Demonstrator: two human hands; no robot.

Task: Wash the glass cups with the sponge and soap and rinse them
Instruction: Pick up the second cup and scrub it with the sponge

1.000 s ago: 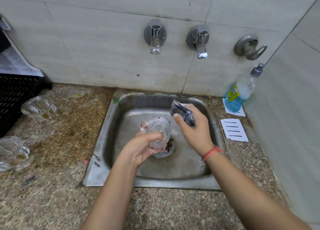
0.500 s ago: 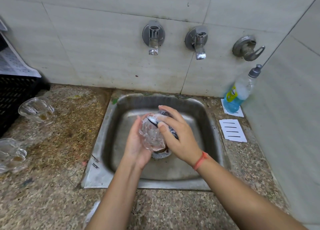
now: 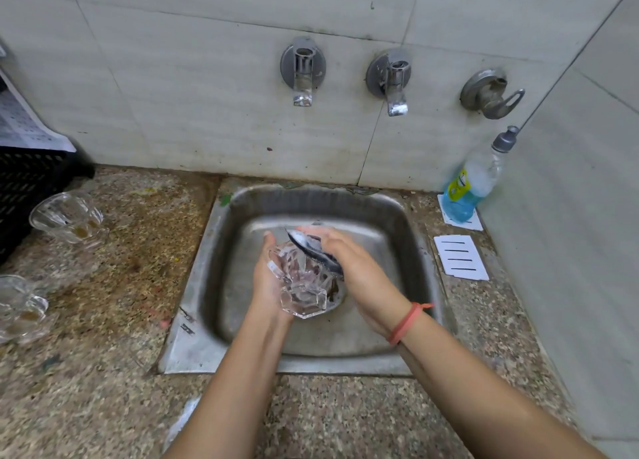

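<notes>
Over the steel sink [image 3: 408,223] my left hand [image 3: 266,282] cradles a clear faceted glass cup [image 3: 301,285], its thick base turned toward me. My right hand [image 3: 363,272] presses a dark sponge [image 3: 316,251] against the cup's right side and rim. Two more glass cups lie on the counter at the left: one [image 3: 67,216] near the black crate, another [image 3: 19,306] at the frame's edge. A soap bottle [image 3: 473,182] with blue liquid leans in the right corner.
Three wall taps [image 3: 303,74] [image 3: 392,81] [image 3: 491,93] sit above the sink, with no water running. A black crate [image 3: 24,182] stands at the far left. A white slotted soap tray [image 3: 460,256] lies right of the sink on the speckled stone counter [image 3: 103,372].
My right hand brought the sponge from above right onto the cup. The left hand turned the cup so its base faces me, and both hands now work together.
</notes>
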